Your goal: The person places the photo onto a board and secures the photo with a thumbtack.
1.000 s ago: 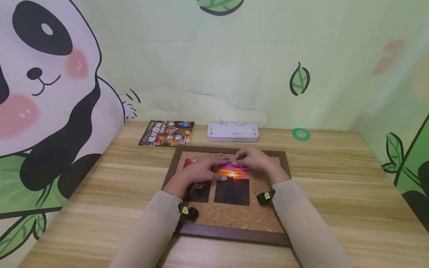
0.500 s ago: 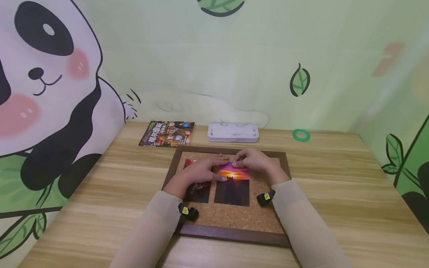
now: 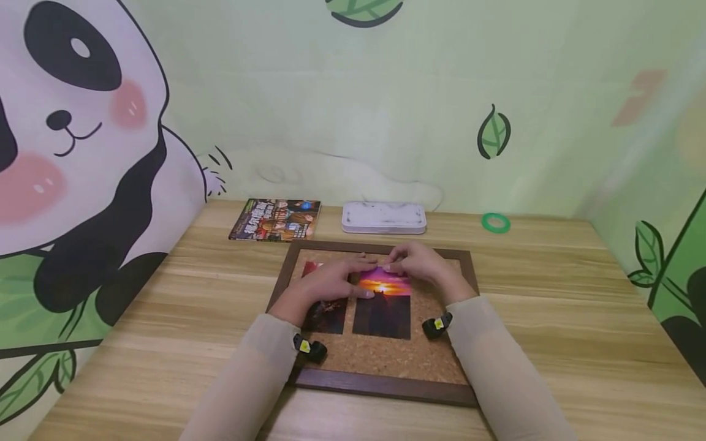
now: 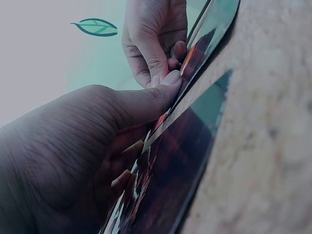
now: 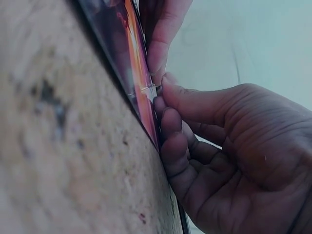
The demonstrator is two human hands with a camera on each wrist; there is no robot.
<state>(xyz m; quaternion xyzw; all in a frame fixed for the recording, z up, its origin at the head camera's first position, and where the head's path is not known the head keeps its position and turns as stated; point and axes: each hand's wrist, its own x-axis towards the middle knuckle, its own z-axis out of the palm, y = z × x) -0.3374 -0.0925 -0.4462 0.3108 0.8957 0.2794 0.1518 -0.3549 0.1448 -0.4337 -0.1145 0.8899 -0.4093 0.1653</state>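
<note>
A sunset photo (image 3: 383, 318) lies on a brown-framed cork board (image 3: 380, 356). My left hand (image 3: 331, 280) rests over its left side, thumb and fingers extended, the thumb on the picture. At the photo's top edge my right hand (image 3: 420, 264) pinches a thin metal pin (image 5: 153, 86) between thumb and fingertip. The pin's shaft points at the photo in the right wrist view; its head is hidden by the fingers. Left of the sunset photo lies a darker red photo (image 3: 332, 323), partly covered by my left hand and wrist.
Behind the board, a comic-style book (image 3: 276, 219), a white tin case (image 3: 383, 218) and a roll of green tape (image 3: 496, 223) lie along the back of the wooden table (image 3: 557, 306). A painted wall (image 3: 380, 110) rises behind them.
Both hands stay in nearly the same place at the sunset photo. The right fingertips shift only very slightly at its top edge.
</note>
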